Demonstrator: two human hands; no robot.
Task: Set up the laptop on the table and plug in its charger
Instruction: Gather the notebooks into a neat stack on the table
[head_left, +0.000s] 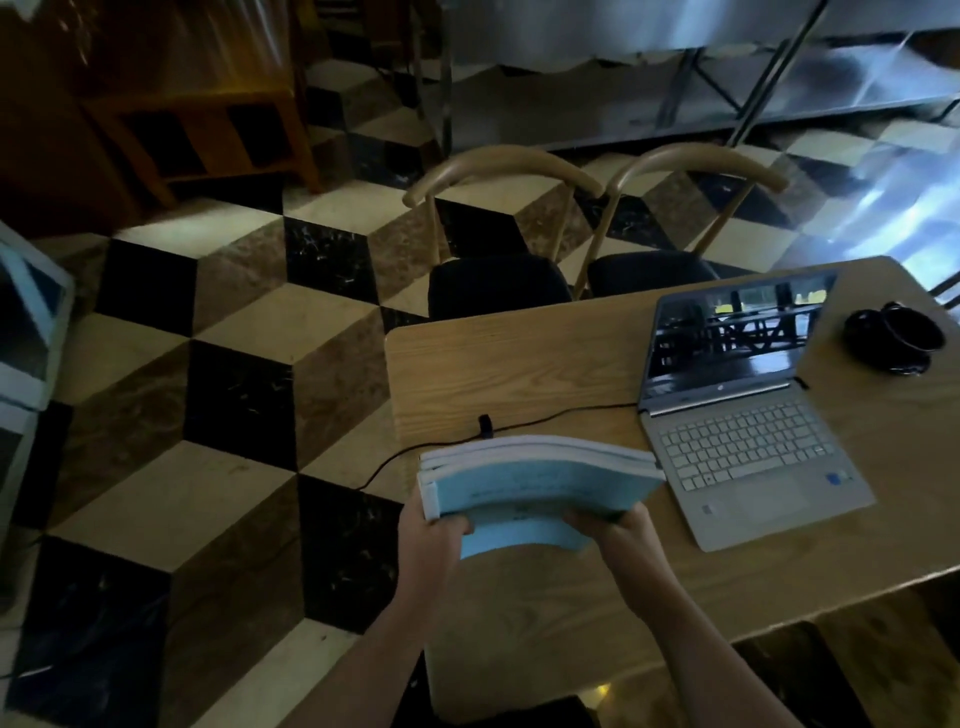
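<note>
A silver laptop (743, 415) stands open on the wooden table (498, 364), screen dark, keyboard facing me. A thin black charger cable (545, 418) runs from the laptop's left side across the table and drops off its left edge to the floor. My left hand (434, 530) and my right hand (618, 527) together hold a stack of light-blue notebooks (535, 480) just above the table, left of the laptop. The stack bends slightly between my hands.
A coiled black cable bundle (893, 338) lies at the table's far right. Two wooden chairs with black seats (498, 286) stand at the far side. The floor is checkered tile (234, 364). A white-framed object (31, 322) sits at the left edge.
</note>
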